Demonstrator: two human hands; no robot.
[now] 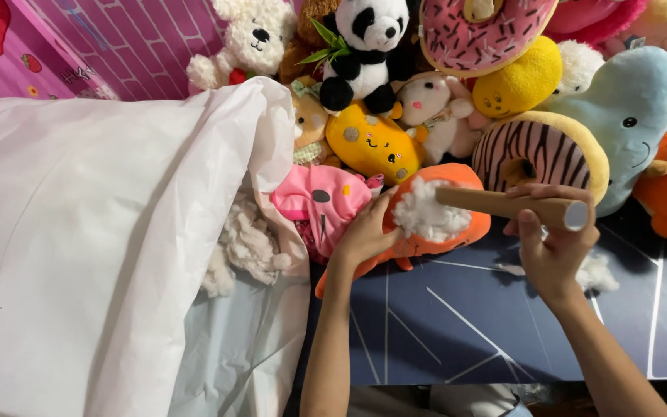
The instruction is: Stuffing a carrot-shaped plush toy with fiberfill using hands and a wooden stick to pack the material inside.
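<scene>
Stick (507,205) gripped in right hand (553,243) enters orange toy (434,232), clasped by left hand (364,235).

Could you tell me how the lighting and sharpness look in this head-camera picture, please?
In the head view, light is bright and even; the white plastic bag looks nearly washed out, without harsh glare. The right hand casts a soft shadow on the dark table. The left hand, orange plush and wooden stick look sharp; the edges curve slightly.

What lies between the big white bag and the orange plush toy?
In the head view, a pink plush toy lies between the white bag and the orange plush toy, with loose white stuffing below it.
</scene>
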